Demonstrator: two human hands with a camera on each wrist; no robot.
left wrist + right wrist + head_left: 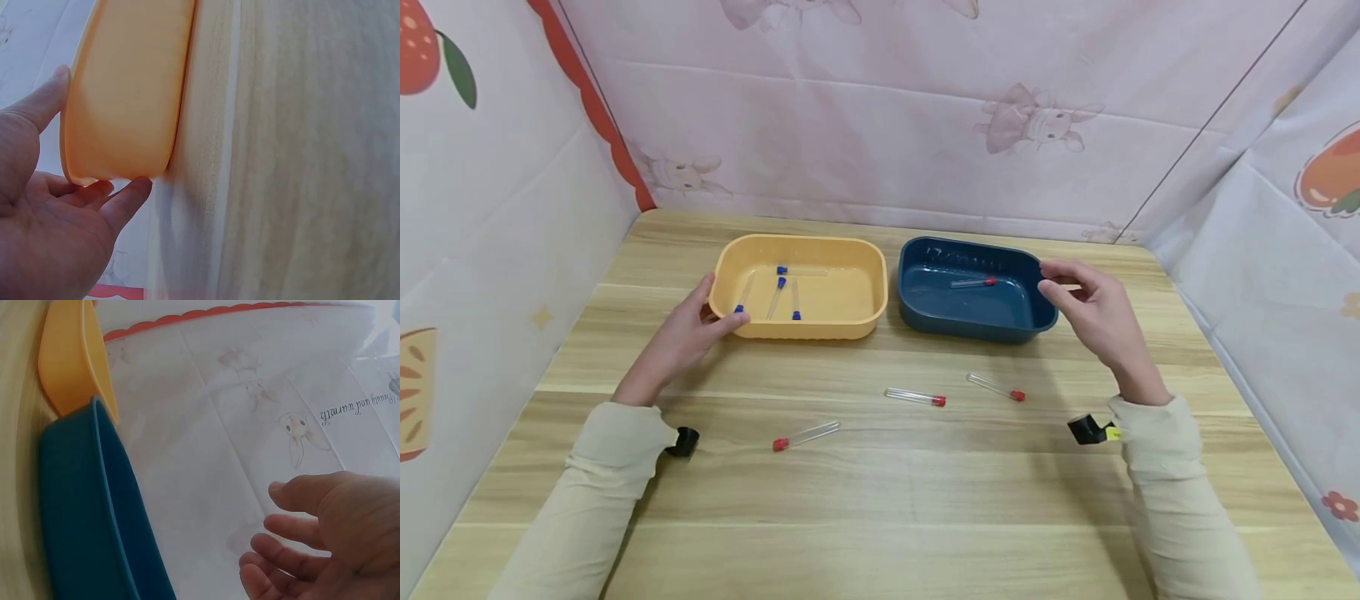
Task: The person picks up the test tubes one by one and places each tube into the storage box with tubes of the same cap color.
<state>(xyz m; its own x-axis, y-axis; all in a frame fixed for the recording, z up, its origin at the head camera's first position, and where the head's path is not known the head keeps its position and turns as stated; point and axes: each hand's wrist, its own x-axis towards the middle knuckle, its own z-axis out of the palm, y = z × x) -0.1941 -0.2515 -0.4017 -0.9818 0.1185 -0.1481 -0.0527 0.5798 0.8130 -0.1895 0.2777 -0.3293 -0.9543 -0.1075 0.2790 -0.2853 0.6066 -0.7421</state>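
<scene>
My left hand [688,329] holds the left end of a yellow plastic basin [805,330], thumb at the front rim and fingers against the end wall. In the left wrist view, the fingertips [140,187] bend in at the basin's end. Several clear tubes with blue caps [781,283] lie inside it. Right of it stands a dark blue basin [977,326] containing a red-capped tube [973,283]. My right hand [1097,312] is at this basin's right end, fingers loosely bent and holding nothing; the right wrist view shows them apart from the rim.
Red-capped clear tubes lie on the wooden table [880,525] in front of the basins: one at left [808,437], one in the middle [916,397] and one further right [996,387]. Printed cloth [850,125] hangs behind and along both sides of the table.
</scene>
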